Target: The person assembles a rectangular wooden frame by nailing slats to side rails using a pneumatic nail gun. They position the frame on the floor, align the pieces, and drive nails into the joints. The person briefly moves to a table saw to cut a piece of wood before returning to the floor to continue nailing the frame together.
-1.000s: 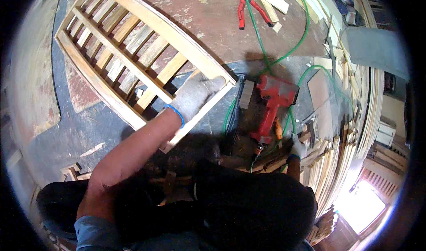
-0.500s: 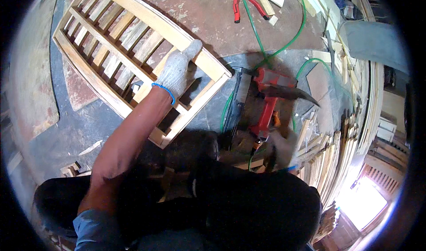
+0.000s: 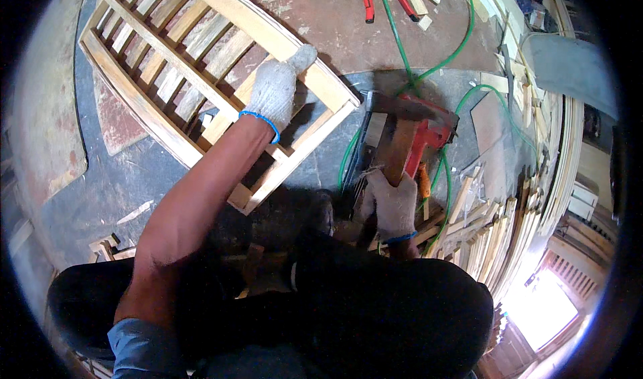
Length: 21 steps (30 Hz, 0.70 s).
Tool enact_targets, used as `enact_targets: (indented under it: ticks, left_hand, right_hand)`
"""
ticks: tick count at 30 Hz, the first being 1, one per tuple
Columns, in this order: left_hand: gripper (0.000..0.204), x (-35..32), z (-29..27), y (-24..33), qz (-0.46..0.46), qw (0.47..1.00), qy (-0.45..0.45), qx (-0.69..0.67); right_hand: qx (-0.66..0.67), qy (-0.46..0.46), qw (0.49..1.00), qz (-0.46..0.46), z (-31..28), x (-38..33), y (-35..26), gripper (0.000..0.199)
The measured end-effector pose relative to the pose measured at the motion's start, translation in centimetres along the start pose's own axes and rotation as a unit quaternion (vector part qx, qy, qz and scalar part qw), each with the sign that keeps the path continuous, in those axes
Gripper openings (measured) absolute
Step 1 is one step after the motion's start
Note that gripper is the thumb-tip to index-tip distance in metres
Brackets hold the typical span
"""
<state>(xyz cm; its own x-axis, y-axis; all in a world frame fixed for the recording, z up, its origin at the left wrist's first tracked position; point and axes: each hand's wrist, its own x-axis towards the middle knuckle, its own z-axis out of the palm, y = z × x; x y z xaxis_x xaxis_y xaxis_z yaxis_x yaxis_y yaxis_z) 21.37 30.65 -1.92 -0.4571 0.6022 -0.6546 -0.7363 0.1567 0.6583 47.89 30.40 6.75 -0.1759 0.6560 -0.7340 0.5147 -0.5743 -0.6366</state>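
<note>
A light wooden frame (image 3: pixel 261 27) with several slats fills the upper left, angled from far left to the middle. My left hand (image 3: pixel 273 87), in a pale knit glove with blue cuff trim, is closed over its right-hand rail; the fingertips are partly hidden. Right of the frame, my gloved right hand (image 3: pixel 394 205) grips the wooden handle of a hammer (image 3: pixel 402 144). The hammer's dark head points away from me, above a red and black air nail gun (image 3: pixel 435 136), which it partly covers.
A green air hose (image 3: pixel 462 44) loops around the nail gun. Red-handled pliers (image 3: pixel 370 0) and wood offcuts lie at the far side. An orange-handled tool (image 3: pixel 424 181) is beside my right hand. Stacked wooden strips (image 3: pixel 492 235) line the right; my dark-clothed legs are in front.
My right hand has come farther up into view with the hammer, whose head has swung left. The left hand keeps its hold on the frame, and the view has shifted slightly.
</note>
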Motion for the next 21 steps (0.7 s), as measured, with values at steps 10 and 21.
enact_targets:
  ticks: [10, 21]
  left_hand:
    - [0.033, -1.2, 0.6, 0.1, -0.004, 1.0, 0.018, -0.012]
    - [0.037, -0.3, -0.3, 0.1, -0.023, 0.999, -0.027, 0.03]
  right_hand:
    - [-0.037, 0.013, 0.999, 0.026, 1.4, -1.5, -1.8, 0.016]
    - [-0.131, 0.03, 0.985, -0.109, -0.1, -0.2, 0.2, 0.019]
